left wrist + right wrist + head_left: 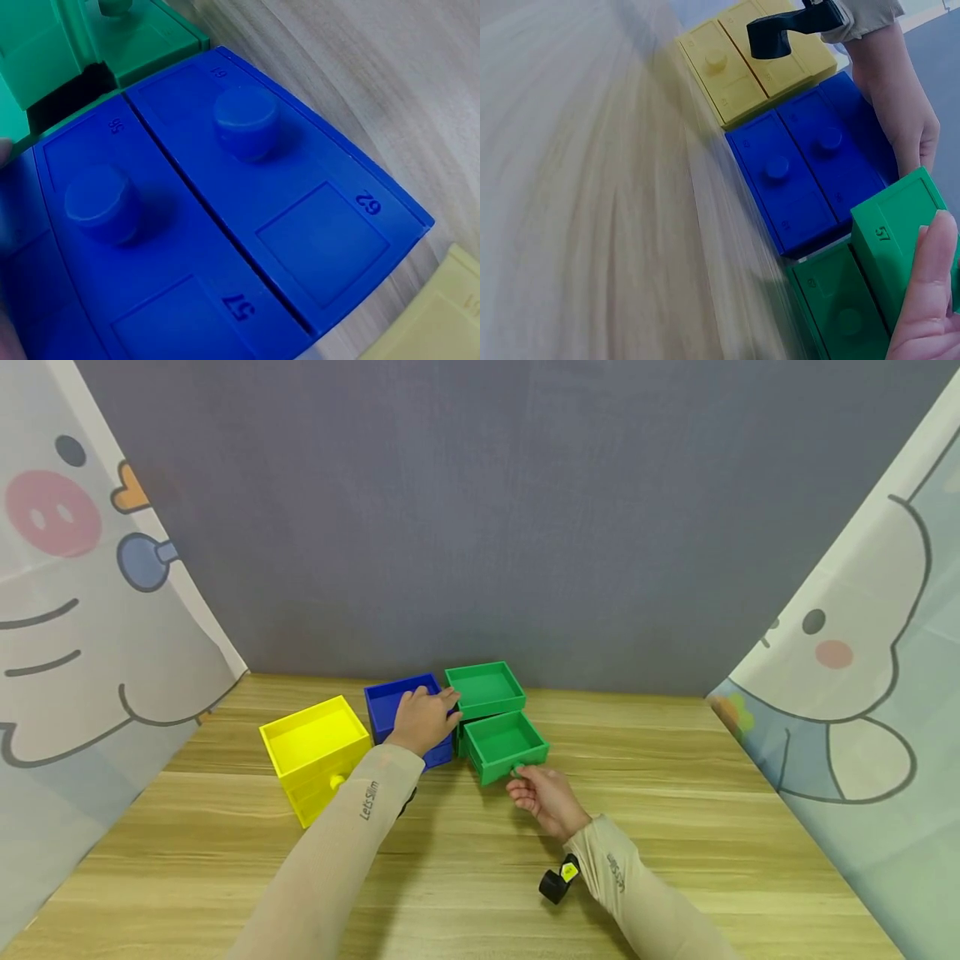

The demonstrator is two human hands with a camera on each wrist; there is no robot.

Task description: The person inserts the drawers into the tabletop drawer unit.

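A small green drawer box (491, 706) with a tray-like top stands at the back. Its upper drawer (504, 740) is pulled well out toward me, and nothing lies inside. My right hand (545, 797) pinches that drawer's round knob with thumb and fingers. The green lower drawer (832, 296) sits closed beneath. My left hand (423, 718) reaches over the blue drawer box (385, 700), its extended fingers touching the green box's left edge. Both round-knobbed blue drawers (176, 225) are closed.
To the left stands a yellow drawer box (311, 739), angled, its drawers closed. Black wrist cameras, one seen as a black mount (558, 881), hang by the sleeves. Behind the wooden table (637, 777) rises a grey panel (480, 527), with cartoon-printed sheets at both sides.
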